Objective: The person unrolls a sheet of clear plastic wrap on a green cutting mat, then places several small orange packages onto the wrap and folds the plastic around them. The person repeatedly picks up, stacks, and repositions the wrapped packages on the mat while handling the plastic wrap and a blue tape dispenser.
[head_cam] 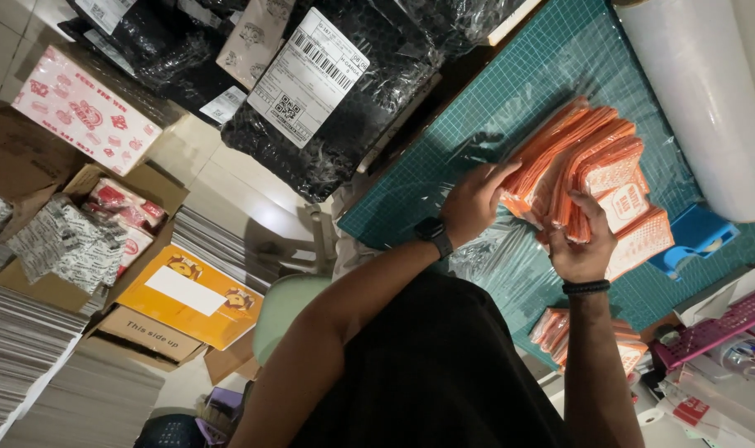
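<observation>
Orange packets (581,166): fanned stack, right of centre in the frame, lying on clear film (494,249) spread over the green cutting mat (510,91) on the worktop.

Left hand (474,203): centre of frame, watch (434,234) at the wrist; grip closed over the stack's left edge, fingers curled onto the top packet.

Right hand (581,245): just right of the left hand, black band (586,288) at the wrist; grip closed on the stack's lower edge, fingers (589,207) spread up among the fanned packets.

Second packet pile (560,328): lower right, below the right forearm, apart from the held stack.

Film roll (701,99): large, pale, upper right, lying beside the mat.

Blue holder (697,236): right edge of the mat, just beside the stack.

Pink keyboard-like item (718,328): lower right.

Black wrapped parcels (328,83): top centre, with white labels, next to the mat's upper left corner.

Cartons (104,241): left of frame on the floor, open, holding small printed packs; a yellow mailer (191,294) lies on one.

Grey flat stacks (29,357): lower left.
</observation>
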